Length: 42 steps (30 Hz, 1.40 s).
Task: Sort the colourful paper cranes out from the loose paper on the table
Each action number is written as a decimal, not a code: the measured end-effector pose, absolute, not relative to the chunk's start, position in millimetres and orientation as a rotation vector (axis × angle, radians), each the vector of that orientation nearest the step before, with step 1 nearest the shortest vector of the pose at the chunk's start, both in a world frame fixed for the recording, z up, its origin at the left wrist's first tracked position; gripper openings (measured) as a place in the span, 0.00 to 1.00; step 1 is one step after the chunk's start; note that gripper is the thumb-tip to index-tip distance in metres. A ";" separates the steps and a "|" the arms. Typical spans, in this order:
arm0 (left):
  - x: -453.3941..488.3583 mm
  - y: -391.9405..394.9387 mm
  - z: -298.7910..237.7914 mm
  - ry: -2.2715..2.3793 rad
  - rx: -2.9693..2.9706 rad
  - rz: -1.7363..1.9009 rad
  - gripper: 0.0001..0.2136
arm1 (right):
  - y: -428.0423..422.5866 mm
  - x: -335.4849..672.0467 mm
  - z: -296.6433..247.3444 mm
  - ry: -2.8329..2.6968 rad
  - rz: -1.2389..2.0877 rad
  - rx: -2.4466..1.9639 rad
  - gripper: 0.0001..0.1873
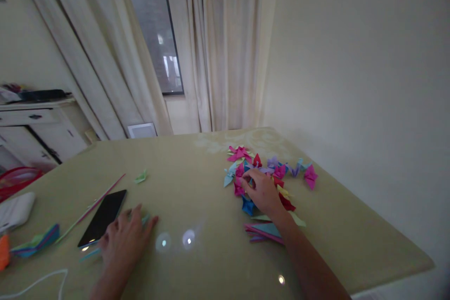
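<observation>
A heap of small folded paper pieces (270,168) in pink, red, blue, purple and yellow lies on the right part of the beige table (197,187). My right hand (263,192) rests on this heap, fingers curled and pinching at a pink piece near its left side. My left hand (125,239) lies flat on the table with its fingers stretched out, beside a black phone (103,216) and over thin light-blue paper strips. It grips nothing.
Flat paper sheets (264,231) lie under my right forearm. A pink straw-like stick (90,208), a small green folded piece (140,177), a colored paper stack (37,241), a white cable (38,282) and a white object (14,211) sit at left. Curtains, window and wall stand behind.
</observation>
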<state>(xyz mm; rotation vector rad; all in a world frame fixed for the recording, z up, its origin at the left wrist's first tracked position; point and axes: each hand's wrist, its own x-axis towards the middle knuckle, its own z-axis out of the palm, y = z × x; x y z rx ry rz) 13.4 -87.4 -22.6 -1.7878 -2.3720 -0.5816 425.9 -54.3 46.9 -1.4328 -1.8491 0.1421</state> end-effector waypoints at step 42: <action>181.1 -54.7 11.2 -1.915 -2.670 -2.747 0.29 | -69.3 371.8 30.2 -1.744 0.772 -1.076 0.04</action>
